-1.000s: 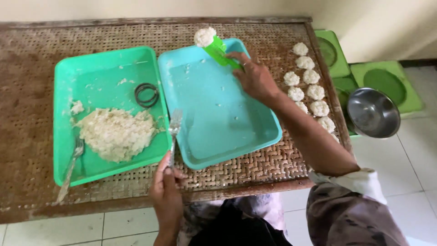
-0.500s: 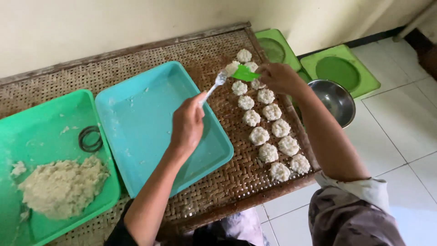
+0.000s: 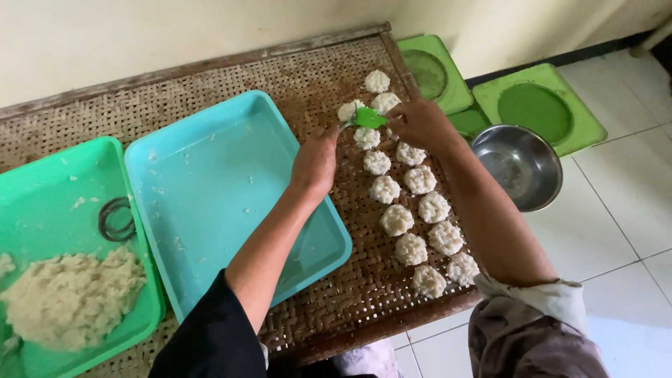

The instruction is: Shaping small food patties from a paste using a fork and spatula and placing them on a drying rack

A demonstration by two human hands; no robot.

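Green mould [image 3: 369,117] held over the far end of the woven surface [image 3: 308,84], just above a fresh white rice cake [image 3: 348,110]. Right hand [image 3: 420,124] has its fingers closed around the mould. Left hand [image 3: 315,162] meets it from the other side, fingers pinched on a thin tool whose tip touches the mould; the tool itself is mostly hidden. Beside them, rice cakes [image 3: 409,210] lie in 2 rows running toward the near edge. Left of the rows: empty turquoise tray [image 3: 210,182], then green tray [image 3: 42,182] with a heap of rice mix [image 3: 70,297] and a dark ring [image 3: 116,218]. On the floor right: steel bowl [image 3: 521,166], green lids [image 3: 539,108].
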